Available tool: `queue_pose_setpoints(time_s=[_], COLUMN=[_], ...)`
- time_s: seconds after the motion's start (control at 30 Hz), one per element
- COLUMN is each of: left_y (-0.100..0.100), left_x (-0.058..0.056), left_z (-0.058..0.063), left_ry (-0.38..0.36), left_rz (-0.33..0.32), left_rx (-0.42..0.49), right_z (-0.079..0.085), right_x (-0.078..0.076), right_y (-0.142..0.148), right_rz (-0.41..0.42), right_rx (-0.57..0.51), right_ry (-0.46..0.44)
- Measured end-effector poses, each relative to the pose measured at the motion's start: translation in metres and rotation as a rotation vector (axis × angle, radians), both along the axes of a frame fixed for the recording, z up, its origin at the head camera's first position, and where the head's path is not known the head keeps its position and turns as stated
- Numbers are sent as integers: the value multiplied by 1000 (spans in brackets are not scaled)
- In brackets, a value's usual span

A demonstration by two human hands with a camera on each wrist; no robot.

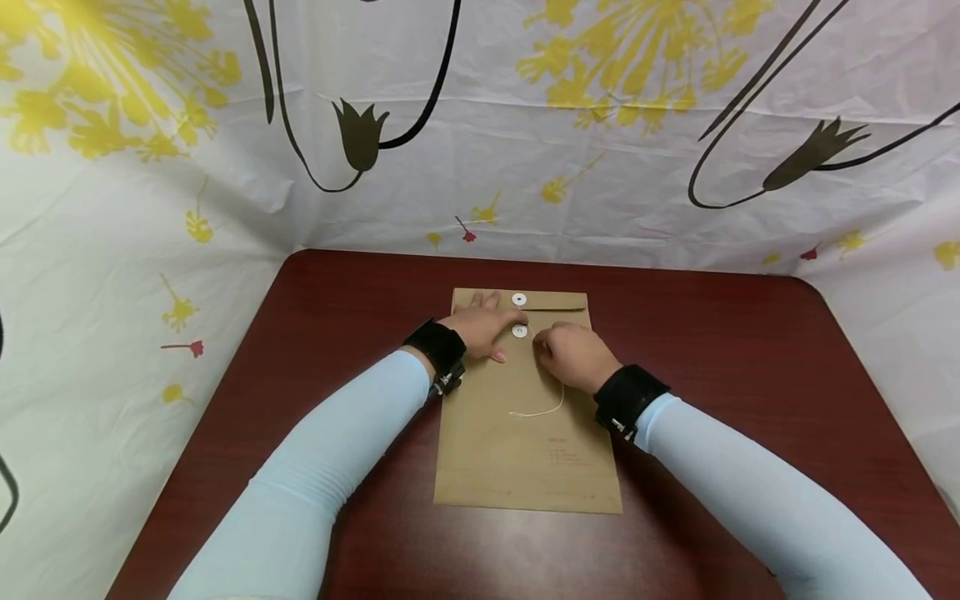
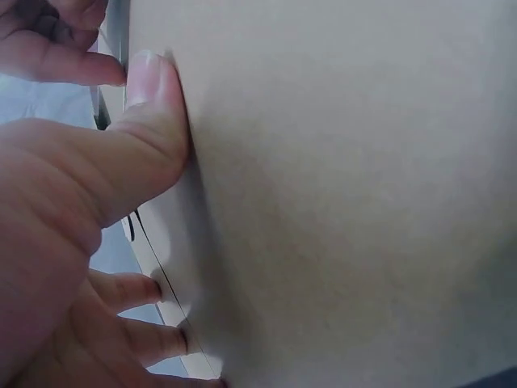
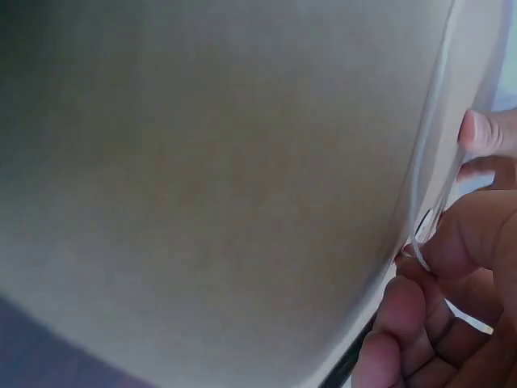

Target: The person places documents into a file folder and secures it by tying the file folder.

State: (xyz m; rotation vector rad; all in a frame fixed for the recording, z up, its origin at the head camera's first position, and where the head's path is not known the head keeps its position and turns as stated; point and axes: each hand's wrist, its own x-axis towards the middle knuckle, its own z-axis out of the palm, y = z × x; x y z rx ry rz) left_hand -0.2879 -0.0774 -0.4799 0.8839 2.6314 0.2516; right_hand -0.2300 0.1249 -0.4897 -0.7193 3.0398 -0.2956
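A brown paper envelope [image 1: 510, 462] lies flat, its flap folded down at the far end. One white button disc [image 1: 519, 298] is on the flap and another white disc [image 1: 519, 331] just below it. My left hand [image 1: 483, 325] rests on the envelope's upper left, fingers spread, index fingertip between the discs; its thumb [image 2: 157, 105] presses the paper in the left wrist view. My right hand [image 1: 576, 354] pinches a thin white string [image 3: 422, 145] between thumb and index finger, right of the lower disc. The loose end of the string curves down across the envelope.
The envelope lies on a dark red-brown table [image 1: 360, 292] with rounded far corners. A white cloth [image 1: 420, 217] with yellow flowers and dark stems hangs behind and at the sides. Small reddish print [image 1: 566, 452] marks the envelope's lower right.
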Motion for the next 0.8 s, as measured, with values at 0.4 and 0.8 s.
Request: queue_pose_setpoints(time_s=[0.4, 0.8], left_y=[12, 11], left_x=[9, 3], left_z=[13, 7], left_ry=[-4, -27], left_rz=[44, 54], left_rx=[-39, -21], right_z=[1, 1], right_x=[-2, -3], right_y=[-1, -5], right_rz=[-45, 12], right_rx=[-129, -161], right_ry=[-122, -151])
